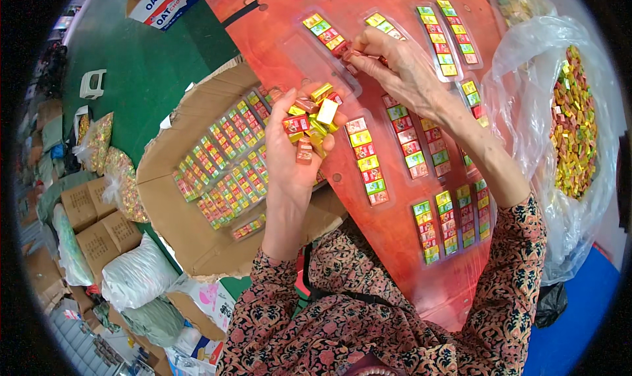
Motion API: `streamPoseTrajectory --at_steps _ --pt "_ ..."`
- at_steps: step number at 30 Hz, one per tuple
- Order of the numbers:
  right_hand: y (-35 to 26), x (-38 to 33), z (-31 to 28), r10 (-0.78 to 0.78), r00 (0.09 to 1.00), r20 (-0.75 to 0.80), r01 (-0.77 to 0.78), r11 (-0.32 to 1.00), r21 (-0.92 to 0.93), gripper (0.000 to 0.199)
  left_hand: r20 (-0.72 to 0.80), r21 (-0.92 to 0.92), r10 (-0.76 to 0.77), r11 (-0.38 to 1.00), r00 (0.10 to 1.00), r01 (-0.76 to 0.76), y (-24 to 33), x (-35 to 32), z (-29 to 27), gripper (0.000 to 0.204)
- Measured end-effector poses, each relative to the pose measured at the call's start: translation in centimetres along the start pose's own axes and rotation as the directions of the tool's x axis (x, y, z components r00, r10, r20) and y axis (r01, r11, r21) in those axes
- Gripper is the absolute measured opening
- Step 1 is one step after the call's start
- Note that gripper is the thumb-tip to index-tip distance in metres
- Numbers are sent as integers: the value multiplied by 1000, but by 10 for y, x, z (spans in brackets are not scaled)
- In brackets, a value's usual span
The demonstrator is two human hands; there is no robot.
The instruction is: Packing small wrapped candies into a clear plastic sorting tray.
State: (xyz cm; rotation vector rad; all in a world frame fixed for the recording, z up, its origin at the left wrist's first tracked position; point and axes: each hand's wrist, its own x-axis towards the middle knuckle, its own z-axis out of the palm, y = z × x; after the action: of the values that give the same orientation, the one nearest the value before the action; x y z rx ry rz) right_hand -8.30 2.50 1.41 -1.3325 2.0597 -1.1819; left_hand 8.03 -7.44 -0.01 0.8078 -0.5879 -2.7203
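Observation:
My left hand is cupped palm up, holding a heap of small foil-wrapped candies in gold, red, yellow and brown. My right hand reaches over the table with its fingers pinched on a reddish wrapped candy. That candy is at the near end of a row of candies in a clear plastic tray, whose other half shows no candies. More trays with candy rows lie around and below my right arm, partly hidden by it.
A large clear bag of loose candies stands at the table's right. Left of the red table, an open cardboard box holds several filled trays. Cartons and stuffed sacks crowd the green floor.

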Motion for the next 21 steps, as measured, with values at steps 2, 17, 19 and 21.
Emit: streamPoseTrajectory --at_steps 2,17,19,21 --pt "1 0 -2 -3 1000 0 3 1000 1 17 2 -7 -3 1000 1000 3 0 1 1 34" --pt "13 17 5 -181 981 -71 170 976 -138 14 -7 -7 3 1000 1000 -3 -1 0 1 35" --pt "12 18 4 -182 981 -70 169 972 -162 14 -13 -8 2 1000 1000 -2 -1 0 1 35" --pt "10 18 2 -184 981 -69 168 968 -187 14 5 -5 8 1000 1000 -8 1 0 -1 35"
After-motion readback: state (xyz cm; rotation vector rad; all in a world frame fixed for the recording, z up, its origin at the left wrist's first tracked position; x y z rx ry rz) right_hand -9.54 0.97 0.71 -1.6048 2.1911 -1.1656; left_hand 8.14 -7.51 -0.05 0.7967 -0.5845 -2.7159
